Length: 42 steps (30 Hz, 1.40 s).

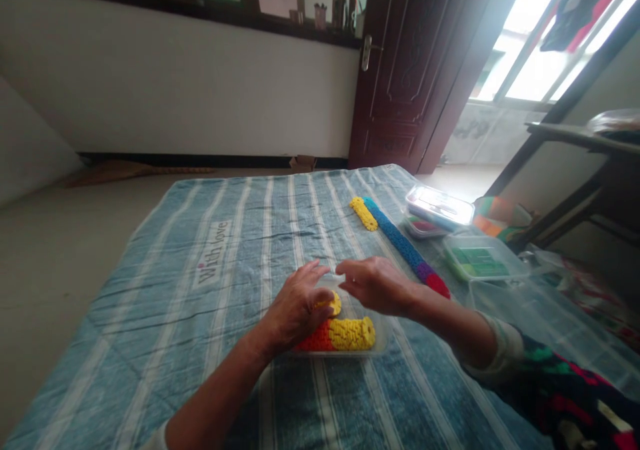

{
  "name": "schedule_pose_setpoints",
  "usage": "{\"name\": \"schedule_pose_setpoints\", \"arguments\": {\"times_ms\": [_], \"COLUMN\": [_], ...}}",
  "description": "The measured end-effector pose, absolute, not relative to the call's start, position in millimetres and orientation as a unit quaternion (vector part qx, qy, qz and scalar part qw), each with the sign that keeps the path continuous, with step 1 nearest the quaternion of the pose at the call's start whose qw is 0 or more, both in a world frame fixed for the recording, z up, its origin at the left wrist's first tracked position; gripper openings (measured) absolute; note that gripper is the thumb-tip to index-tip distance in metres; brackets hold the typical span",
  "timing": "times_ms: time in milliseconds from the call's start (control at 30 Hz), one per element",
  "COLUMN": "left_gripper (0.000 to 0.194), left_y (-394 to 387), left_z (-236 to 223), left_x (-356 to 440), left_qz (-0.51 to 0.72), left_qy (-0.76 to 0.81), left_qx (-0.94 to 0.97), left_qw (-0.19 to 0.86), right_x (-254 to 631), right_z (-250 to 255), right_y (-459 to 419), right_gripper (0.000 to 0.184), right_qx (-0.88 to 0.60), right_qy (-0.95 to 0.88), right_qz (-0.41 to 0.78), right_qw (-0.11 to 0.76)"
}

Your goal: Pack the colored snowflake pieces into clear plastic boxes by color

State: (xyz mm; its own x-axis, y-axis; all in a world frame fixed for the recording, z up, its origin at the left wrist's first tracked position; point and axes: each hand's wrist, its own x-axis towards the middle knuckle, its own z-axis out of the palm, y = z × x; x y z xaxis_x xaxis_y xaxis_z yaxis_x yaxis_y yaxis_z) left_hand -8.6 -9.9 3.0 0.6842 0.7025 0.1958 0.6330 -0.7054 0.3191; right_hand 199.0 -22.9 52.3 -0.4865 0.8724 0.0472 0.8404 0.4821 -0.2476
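Item: ridged red-and-yellow beaded roll (340,335), lying in a clear plastic tray (383,337) on a blue striped cloth (150,317). Probably light and stiffish, perhaps fragile at its joins; best taken by the bare yellow end. Left hand (295,309) arched, fingers spread above a small yellow beaded piece (333,302), contact unclear; right hand (375,285) open, pinching nothing. Roll's underside hidden.
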Motion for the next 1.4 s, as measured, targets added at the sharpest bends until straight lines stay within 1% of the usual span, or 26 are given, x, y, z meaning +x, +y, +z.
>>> {"name": "schedule_pose_setpoints", "arguments": {"times_ms": [100,267,400,600,800,1000,1167,1267,1400], "left_gripper": [0.007,0.012,0.014,0.01,0.01,0.01,0.01,0.01,0.01], "left_y": [-11,-13,-14,-15,-17,-19,-19,-19,-18], "left_z": [4,8,9,6,6,6,9,9,6], "left_x": [-8,-8,-8,-9,-9,-6,-6,-7,-6], "left_qz": [0.159,0.149,0.138,0.152,0.157,0.147,0.145,0.147,0.154], "left_qy": [0.37,0.366,0.369,0.372,0.378,0.39,0.388,0.385,0.381], "left_qx": [0.908,0.91,0.91,0.909,0.904,0.9,0.901,0.901,0.903], "left_qw": [0.113,0.124,0.127,0.112,0.122,0.125,0.13,0.132,0.127], "right_x": [224,264,278,281,281,277,272,271,269], "right_z": [66,55,37,22,16,17,19,24,44], "right_y": [11,82,112,130,140,140,136,132,110], "right_gripper": [0.022,0.03,0.038,0.046,0.035,0.04,0.04,0.034,0.019], "right_qx": [-0.548,-0.645,-0.658,-0.648,-0.639,-0.636,-0.642,-0.646,-0.618], "right_qy": [-0.83,-0.764,-0.753,-0.761,-0.768,-0.771,-0.767,-0.763,-0.784], "right_qz": [0.05,0.016,0.013,0.01,0.007,0.005,0.009,0.017,0.044], "right_qw": [0.088,0.003,-0.008,-0.022,-0.038,-0.02,0.001,0.013,0.048]}}
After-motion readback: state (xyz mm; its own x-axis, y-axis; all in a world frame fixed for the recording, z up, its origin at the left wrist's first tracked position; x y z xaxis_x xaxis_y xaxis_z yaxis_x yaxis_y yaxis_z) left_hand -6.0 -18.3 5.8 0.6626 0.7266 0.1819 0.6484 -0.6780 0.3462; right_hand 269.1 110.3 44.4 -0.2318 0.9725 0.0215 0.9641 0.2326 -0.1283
